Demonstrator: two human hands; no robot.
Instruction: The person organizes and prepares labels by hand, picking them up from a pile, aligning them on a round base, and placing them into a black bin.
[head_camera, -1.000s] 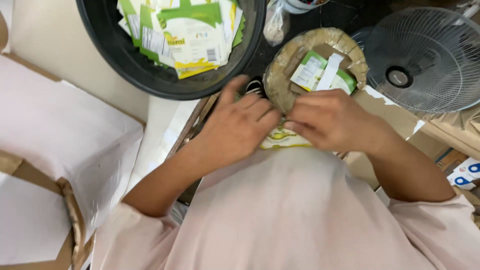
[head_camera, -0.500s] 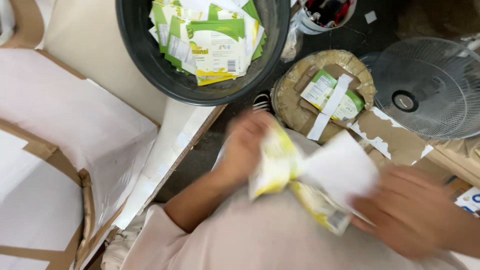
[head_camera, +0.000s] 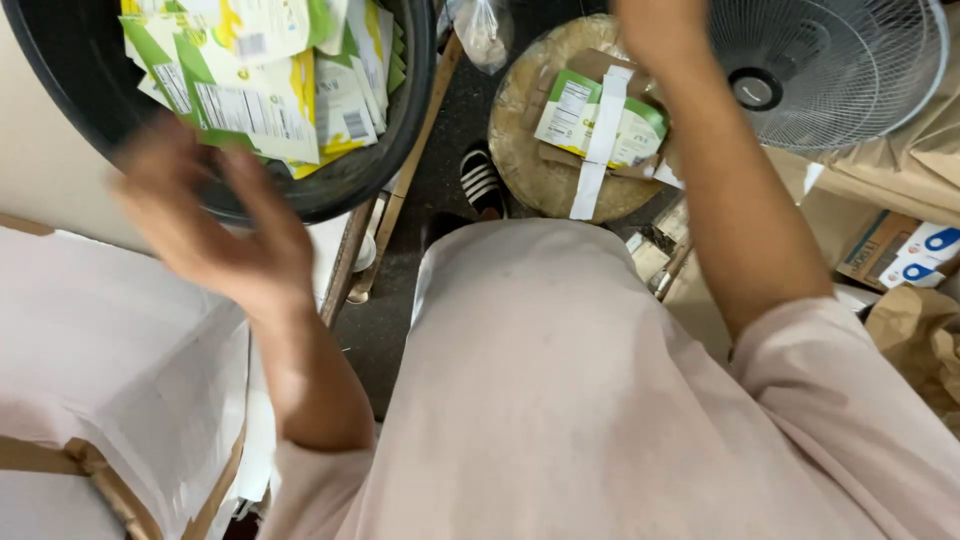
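Both hands were apart: the blurred left hand (head_camera: 205, 235) hung spread, seemingly empty, just beside the black tub (head_camera: 395, 150) collecting green-and-yellow packets (head_camera: 265, 80); the right hand (head_camera: 655, 25) stretched out of view, grip unknowable.

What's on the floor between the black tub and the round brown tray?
In the head view, between the black tub and the round tray lies dark floor with a black-and-white striped sandal, a slanting wooden stick, and a clear plastic bag higher up.
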